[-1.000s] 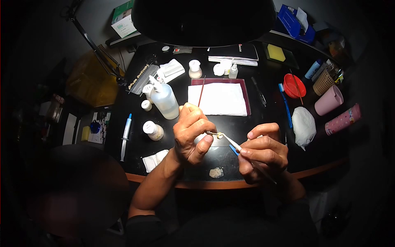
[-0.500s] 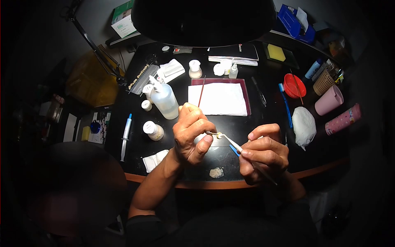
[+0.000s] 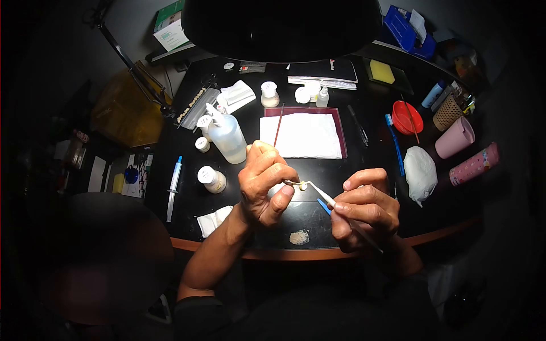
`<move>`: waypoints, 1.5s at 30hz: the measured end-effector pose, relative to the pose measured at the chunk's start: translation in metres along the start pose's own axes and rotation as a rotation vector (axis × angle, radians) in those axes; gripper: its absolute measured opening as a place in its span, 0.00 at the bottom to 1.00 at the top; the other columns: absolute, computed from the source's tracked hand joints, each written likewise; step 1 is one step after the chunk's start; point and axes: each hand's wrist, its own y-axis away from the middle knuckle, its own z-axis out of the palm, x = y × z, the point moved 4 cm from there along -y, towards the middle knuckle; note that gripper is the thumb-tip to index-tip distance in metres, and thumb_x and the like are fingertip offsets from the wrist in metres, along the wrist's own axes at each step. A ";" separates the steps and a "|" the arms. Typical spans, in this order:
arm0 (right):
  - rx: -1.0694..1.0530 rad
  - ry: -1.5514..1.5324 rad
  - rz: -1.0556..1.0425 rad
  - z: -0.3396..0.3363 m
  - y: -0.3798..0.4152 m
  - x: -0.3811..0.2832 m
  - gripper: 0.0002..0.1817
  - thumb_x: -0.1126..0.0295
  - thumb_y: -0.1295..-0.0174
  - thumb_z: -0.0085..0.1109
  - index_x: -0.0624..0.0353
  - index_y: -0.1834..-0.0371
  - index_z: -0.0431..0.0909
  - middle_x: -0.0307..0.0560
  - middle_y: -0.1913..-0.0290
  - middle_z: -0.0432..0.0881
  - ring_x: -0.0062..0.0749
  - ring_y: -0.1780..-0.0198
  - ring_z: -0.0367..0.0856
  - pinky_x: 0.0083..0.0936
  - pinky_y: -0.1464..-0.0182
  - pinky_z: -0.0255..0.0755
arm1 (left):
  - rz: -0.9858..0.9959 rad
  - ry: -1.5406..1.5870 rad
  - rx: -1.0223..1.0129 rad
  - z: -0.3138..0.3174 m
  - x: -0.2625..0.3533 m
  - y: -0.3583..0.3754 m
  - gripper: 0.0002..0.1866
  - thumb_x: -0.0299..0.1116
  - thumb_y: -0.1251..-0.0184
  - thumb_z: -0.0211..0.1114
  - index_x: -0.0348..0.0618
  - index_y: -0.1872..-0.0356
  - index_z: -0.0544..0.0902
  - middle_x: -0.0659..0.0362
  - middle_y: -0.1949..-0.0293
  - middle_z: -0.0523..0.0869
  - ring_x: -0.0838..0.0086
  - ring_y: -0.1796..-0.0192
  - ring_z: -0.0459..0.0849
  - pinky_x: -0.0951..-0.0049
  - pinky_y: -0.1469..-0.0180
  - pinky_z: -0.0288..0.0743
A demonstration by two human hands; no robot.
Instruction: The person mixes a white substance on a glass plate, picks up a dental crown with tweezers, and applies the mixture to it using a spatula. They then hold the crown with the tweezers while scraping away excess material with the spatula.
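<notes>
My left hand [image 3: 263, 184] is closed around a thin metal tool that carries a small pale tooth-like piece [image 3: 303, 185] at its tip. My right hand [image 3: 364, 216] grips a slim white brush [image 3: 325, 197] like a pen, and its tip touches the pale piece. Both hands hover over the front middle of the black desk [image 3: 341, 170], above a dark mixing slab with a pale blob of paste [image 3: 298, 237] near the front edge.
A white towel on a red tray [image 3: 301, 136] lies behind the hands. A clear bottle [image 3: 227, 138], small jars [image 3: 211, 179] and a syringe [image 3: 173, 187] stand at the left. A red bowl [image 3: 406, 117], blue toothbrush [image 3: 394, 145], white lump [image 3: 420, 168] and pink cup [image 3: 455, 138] sit right.
Almost nothing has moved. Both hands stay in the same place, with only a tiny shift of the brush against the pale piece.
</notes>
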 end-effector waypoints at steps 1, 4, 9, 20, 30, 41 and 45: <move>0.001 -0.003 -0.001 0.000 0.000 0.000 0.16 0.82 0.51 0.72 0.54 0.58 0.85 0.38 0.67 0.88 0.36 0.56 0.85 0.29 0.54 0.79 | -0.001 0.000 0.002 0.000 0.000 0.000 0.11 0.38 0.43 0.64 0.41 0.71 0.86 0.59 0.75 0.77 0.65 0.65 0.70 0.63 0.56 0.63; 0.010 -0.008 -0.008 -0.001 0.000 0.000 0.16 0.82 0.51 0.72 0.55 0.59 0.85 0.37 0.68 0.87 0.37 0.57 0.84 0.29 0.55 0.79 | 0.001 0.000 0.002 0.000 -0.001 0.000 0.11 0.38 0.43 0.64 0.41 0.71 0.86 0.59 0.75 0.77 0.66 0.65 0.70 0.63 0.56 0.63; 0.007 -0.006 -0.010 -0.001 -0.001 -0.001 0.14 0.81 0.49 0.71 0.55 0.59 0.85 0.37 0.68 0.87 0.36 0.58 0.84 0.29 0.55 0.79 | -0.014 0.007 0.005 0.000 0.000 0.000 0.11 0.39 0.42 0.63 0.41 0.71 0.86 0.59 0.75 0.77 0.66 0.65 0.70 0.62 0.56 0.63; 0.034 0.082 -0.013 -0.013 -0.002 -0.004 0.13 0.83 0.50 0.63 0.59 0.60 0.83 0.42 0.71 0.85 0.33 0.67 0.81 0.34 0.52 0.79 | 0.048 -0.048 0.024 -0.003 -0.014 0.000 0.11 0.39 0.41 0.65 0.41 0.71 0.85 0.60 0.75 0.76 0.66 0.65 0.71 0.64 0.56 0.64; -0.196 0.018 0.349 0.027 0.096 -0.039 0.09 0.82 0.56 0.68 0.61 0.69 0.86 0.41 0.74 0.86 0.36 0.65 0.80 0.28 0.62 0.74 | 0.083 -0.047 0.028 0.004 -0.024 0.002 0.10 0.39 0.39 0.64 0.43 0.71 0.84 0.60 0.75 0.75 0.66 0.66 0.70 0.64 0.54 0.63; -0.234 0.057 0.282 0.035 0.102 -0.038 0.11 0.82 0.57 0.69 0.61 0.68 0.87 0.39 0.73 0.87 0.37 0.64 0.81 0.29 0.62 0.75 | 0.022 -0.152 -0.034 -0.002 -0.021 0.002 0.12 0.37 0.35 0.61 0.38 0.69 0.83 0.55 0.71 0.82 0.63 0.62 0.76 0.64 0.52 0.70; -0.238 0.043 0.295 0.034 0.102 -0.037 0.11 0.82 0.57 0.68 0.61 0.68 0.87 0.40 0.73 0.86 0.38 0.65 0.80 0.29 0.62 0.75 | 0.046 -0.044 0.047 0.002 -0.025 0.001 0.10 0.37 0.35 0.62 0.43 0.72 0.82 0.57 0.75 0.78 0.63 0.66 0.73 0.62 0.52 0.64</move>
